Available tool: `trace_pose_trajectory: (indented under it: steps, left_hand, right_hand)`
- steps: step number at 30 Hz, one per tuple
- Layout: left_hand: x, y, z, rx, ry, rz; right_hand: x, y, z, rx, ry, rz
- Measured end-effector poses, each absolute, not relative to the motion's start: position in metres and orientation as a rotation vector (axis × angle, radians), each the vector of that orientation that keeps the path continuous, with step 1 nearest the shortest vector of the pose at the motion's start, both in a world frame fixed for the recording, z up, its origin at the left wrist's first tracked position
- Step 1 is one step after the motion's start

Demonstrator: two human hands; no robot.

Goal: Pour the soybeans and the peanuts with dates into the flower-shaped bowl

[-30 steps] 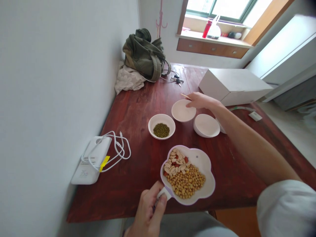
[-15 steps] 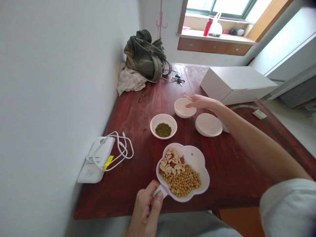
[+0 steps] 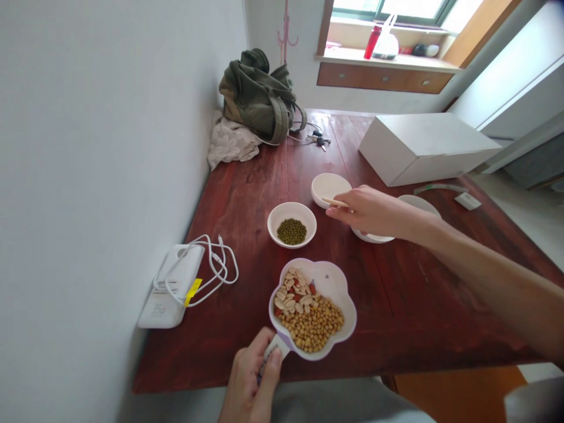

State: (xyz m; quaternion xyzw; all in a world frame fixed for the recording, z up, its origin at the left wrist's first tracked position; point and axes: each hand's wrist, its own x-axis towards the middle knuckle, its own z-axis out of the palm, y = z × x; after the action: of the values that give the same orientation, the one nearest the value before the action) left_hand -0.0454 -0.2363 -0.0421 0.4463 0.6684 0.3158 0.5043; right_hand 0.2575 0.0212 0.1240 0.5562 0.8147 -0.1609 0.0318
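Head view: wooden stick (image 3: 335, 202) points left across the frame, pinched in the closed fingers of the right hand (image 3: 374, 212), its tip over a white bowl (image 3: 330, 187). Left hand (image 3: 249, 379) grips the handle (image 3: 278, 346) of a flower-shaped dish (image 3: 331, 281)

Reddish wooden table (image 3: 229, 346) — bowls (image 3: 328, 189), keys (image 3: 320, 141), white box (image 3: 423, 150)

My white flower-shaped plastic bowl (image 3: 328, 281) has a lilac rim and holds golden-yellow soybeans (image 3: 312, 326) beside pale peanuts (image 3: 288, 296), on a streaky reddish-brown wooden table (image 3: 396, 317).

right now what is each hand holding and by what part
The left hand grips the flower-shaped bowl by its handle; the right hand pinches a short wooden stick near one end
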Motion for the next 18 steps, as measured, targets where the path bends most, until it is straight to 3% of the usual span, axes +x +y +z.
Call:
trace_pose_trajectory:
  steps: [7, 18]
  left_hand:
    - [-0.058, -0.227, -0.03, 1.031, 1.562, 0.675]
    - [-0.054, -0.228, -0.008, 0.747, 1.614, 0.649]
  right_hand:
    - [0.225, 0.044, 0.082, 1.621, 2.418, -0.856]
    - [0.209, 0.072, 0.085, 1.537, 2.568, -0.748]
